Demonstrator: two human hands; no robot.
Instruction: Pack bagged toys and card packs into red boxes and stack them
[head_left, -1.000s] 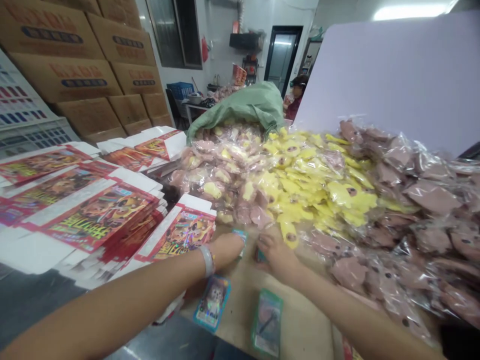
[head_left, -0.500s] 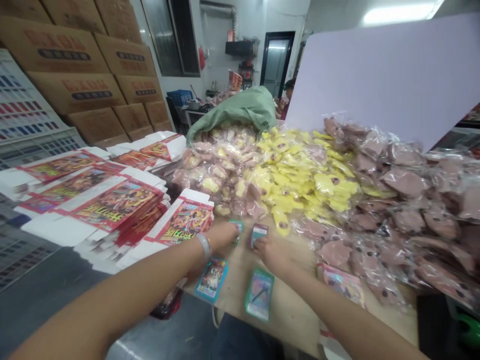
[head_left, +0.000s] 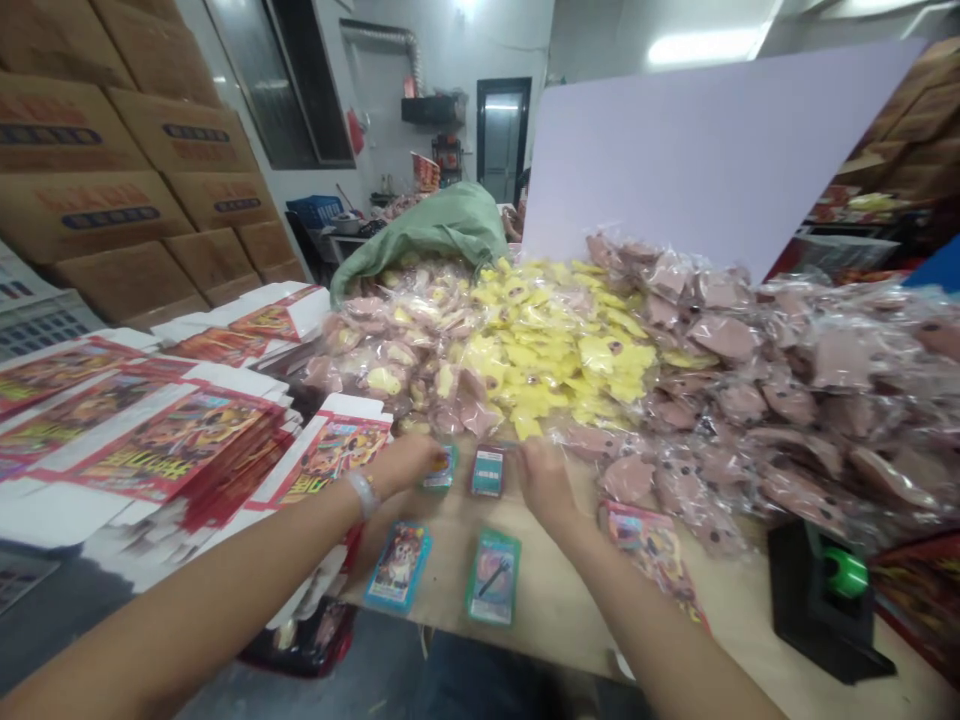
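Note:
My left hand (head_left: 411,466) reaches to a small stack of trading cards (head_left: 448,474), its fingers closed at the stack's left edge. Just right of a second small card stack (head_left: 488,472) with a teal-and-white top card is my right hand (head_left: 546,482), apart from that stack. Its fingers are blurred and partly turned away, so what they hold, if anything, does not show. Closer to me lie a blue-edged card stack (head_left: 400,566) and a green-edged card stack (head_left: 493,578), both flat on the table (head_left: 559,620).
Printed flat boxes (head_left: 172,440) are piled at the left. Bagged yellow plush pieces (head_left: 562,350) and bagged pink plush pieces (head_left: 787,390) heap up behind and right. A printed packet (head_left: 652,550) lies by my right forearm, a black holder (head_left: 817,600) further right.
My right hand has come off the teal-and-white card stack and moved to its right. My left hand stays at the other far stack. The view has swung right.

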